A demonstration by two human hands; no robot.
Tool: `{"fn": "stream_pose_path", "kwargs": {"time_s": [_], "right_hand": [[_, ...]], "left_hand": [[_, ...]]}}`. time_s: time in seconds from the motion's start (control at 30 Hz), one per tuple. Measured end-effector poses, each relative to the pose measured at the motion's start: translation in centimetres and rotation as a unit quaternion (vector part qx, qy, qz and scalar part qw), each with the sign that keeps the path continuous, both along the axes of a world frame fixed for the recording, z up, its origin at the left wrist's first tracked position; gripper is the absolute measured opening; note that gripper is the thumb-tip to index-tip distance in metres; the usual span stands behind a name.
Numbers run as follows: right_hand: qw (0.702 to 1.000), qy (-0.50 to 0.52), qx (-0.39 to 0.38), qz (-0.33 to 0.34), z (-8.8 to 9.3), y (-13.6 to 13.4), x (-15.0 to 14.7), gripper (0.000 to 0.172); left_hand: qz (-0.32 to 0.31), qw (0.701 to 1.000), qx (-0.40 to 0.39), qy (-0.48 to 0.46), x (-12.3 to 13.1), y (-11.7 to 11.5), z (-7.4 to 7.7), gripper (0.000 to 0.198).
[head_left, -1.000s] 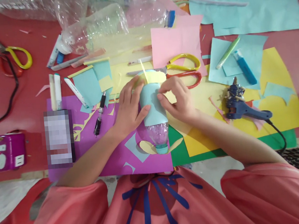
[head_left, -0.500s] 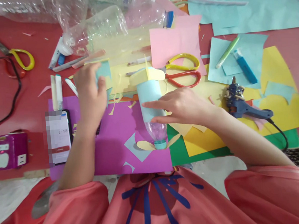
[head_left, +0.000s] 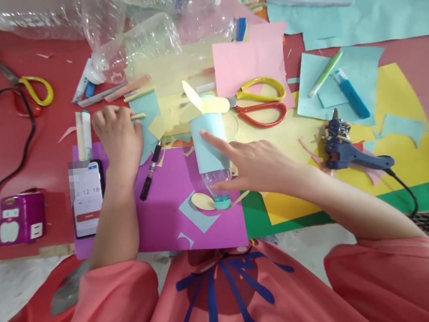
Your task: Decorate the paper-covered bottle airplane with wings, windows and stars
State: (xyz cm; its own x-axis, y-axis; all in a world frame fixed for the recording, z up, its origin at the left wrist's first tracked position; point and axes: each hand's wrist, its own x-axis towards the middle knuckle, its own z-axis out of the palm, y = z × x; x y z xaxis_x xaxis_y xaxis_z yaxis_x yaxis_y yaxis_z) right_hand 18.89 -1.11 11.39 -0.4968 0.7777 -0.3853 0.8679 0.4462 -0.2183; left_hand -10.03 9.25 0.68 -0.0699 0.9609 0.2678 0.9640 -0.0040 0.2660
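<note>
In the head view my right hand (head_left: 245, 163) holds a small plastic bottle (head_left: 216, 178) wrapped in light blue paper (head_left: 210, 141). The index finger lies across the wrap and the thumb is near the neck; the other fingers are partly hidden. Pale yellow paper strips (head_left: 213, 104) stick out at the far end, and a yellow paper oval (head_left: 203, 201) sits beside the teal cap (head_left: 222, 202). My left hand (head_left: 118, 137) rests farther left, fingers curled down over the table. A short yellow stick (head_left: 138, 116) shows beside its fingers; what they grip is hidden.
A black pen (head_left: 151, 170) lies on purple paper (head_left: 191, 233). Scissors (head_left: 262, 101) lie beyond the bottle; a corded glue gun (head_left: 352, 149) is at the right. At the left are a phone (head_left: 88, 202) and a purple box (head_left: 20, 218). Clear bottles (head_left: 136, 42) fill the back.
My left hand has come down onto the table, its fingers now curled, and the black pen shows more fully. The bottle has shifted slightly left and turned, so its yellow strips sit differently.
</note>
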Motion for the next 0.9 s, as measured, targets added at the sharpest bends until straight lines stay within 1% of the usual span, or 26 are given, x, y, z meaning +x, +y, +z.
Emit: {"fn": "stream_pose_path", "kwargs": {"time_s": [0.1,0.2,0.27,0.33,0.4,0.43,0.5,0.57,0.67,0.7,0.77,0.8,0.83,0.87,0.9], "right_hand": [[0.998,0.058,0.008,-0.037,-1.0,0.3,0.0,0.092],[0.984,0.151,0.043,-0.082,-3.0,0.8,0.4,0.084],[0.967,0.217,0.050,-0.122,-4.3,1.5,0.9,0.081],[0.949,0.271,0.053,-0.152,-5.4,2.3,1.5,0.075],[0.937,0.303,0.085,-0.152,-6.0,2.9,2.1,0.065],[0.934,0.308,0.109,-0.142,-6.1,3.1,2.3,0.061],[0.934,0.298,0.160,-0.115,-6.2,3.2,2.5,0.057],[0.937,0.278,0.189,-0.096,-6.2,3.0,2.5,0.058],[0.941,0.264,0.193,-0.091,-6.5,2.8,2.3,0.054],[0.940,0.264,0.195,-0.095,-6.7,2.9,2.2,0.050],[0.934,0.263,0.215,-0.107,-7.3,3.4,2.3,0.044],[0.930,0.262,0.232,-0.113,-7.6,3.7,2.4,0.042],[0.925,0.260,0.249,-0.118,-7.9,4.0,2.5,0.039],[0.921,0.257,0.264,-0.122,-8.0,4.2,2.6,0.037],[0.918,0.257,0.275,-0.125,-7.9,4.3,2.7,0.034]], "left_hand": [[-0.019,0.999,0.036,-0.015,-0.1,0.2,0.0,0.016],[-0.025,0.997,0.070,-0.033,-0.3,0.4,0.0,0.018],[-0.030,0.993,0.099,-0.051,-0.3,0.2,0.4,0.019],[-0.048,0.987,0.132,-0.079,-0.2,-0.1,1.1,0.020],[-0.073,0.979,0.159,-0.109,0.1,-0.6,1.9,0.018],[-0.084,0.973,0.178,-0.121,0.3,-0.8,2.2,0.018],[-0.091,0.955,0.237,-0.152,0.9,-1.2,2.8,0.025],[-0.074,0.939,0.291,-0.169,1.4,-1.5,3.3,0.030],[-0.032,0.934,0.312,-0.168,1.2,-1.4,3.6,0.035],[-0.033,0.933,0.320,-0.161,0.9,-1.3,3.6,0.044],[-0.042,0.926,0.352,-0.134,0.1,-1.3,3.6,0.069],[-0.048,0.921,0.367,-0.121,-0.1,-1.4,3.6,0.077],[-0.066,0.913,0.388,-0.104,-0.1,-1.7,3.7,0.077],[-0.088,0.908,0.401,-0.085,0.2,-2.1,3.7,0.067],[-0.130,0.895,0.424,-0.055,0.9,-2.7,3.8,0.052]]}}
